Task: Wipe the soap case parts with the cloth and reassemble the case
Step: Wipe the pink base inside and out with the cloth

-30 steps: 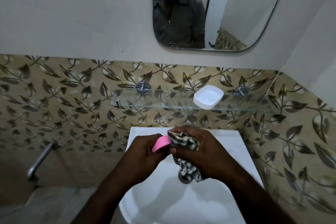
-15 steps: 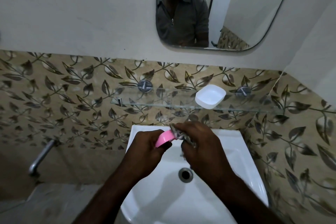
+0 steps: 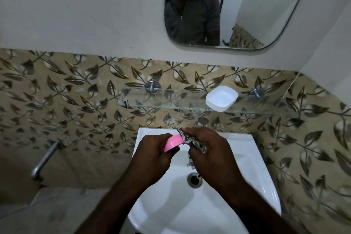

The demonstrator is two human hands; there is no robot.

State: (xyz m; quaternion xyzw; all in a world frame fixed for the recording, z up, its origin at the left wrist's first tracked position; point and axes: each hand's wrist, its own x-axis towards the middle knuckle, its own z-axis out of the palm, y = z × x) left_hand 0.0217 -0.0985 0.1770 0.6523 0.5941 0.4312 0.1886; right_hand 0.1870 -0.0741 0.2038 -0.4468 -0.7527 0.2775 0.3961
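Over the white sink [image 3: 252, 159], my left hand [image 3: 153, 154] grips a pink soap case part [image 3: 173, 143] by its lower end. My right hand [image 3: 210, 150] is closed on a checked cloth [image 3: 191, 139], pressing it against the pink part's upper right end. A tail of the cloth hangs below my right hand toward the drain [image 3: 194, 180]. A white soap case part [image 3: 221, 98] lies open side up on the glass shelf [image 3: 171, 103] above the sink.
The glass shelf is fixed to leaf-patterned wall tiles by two metal mounts [image 3: 152, 86]. A mirror [image 3: 266, 15] hangs above and reflects a person in a grey shirt. A metal pipe [image 3: 44, 159] juts from the wall at lower left. The tiled right wall stands close.
My right hand has gathered the cloth tighter, so less of it hangs down, and it has shifted along the pink part's end. My left hand keeps its hold.
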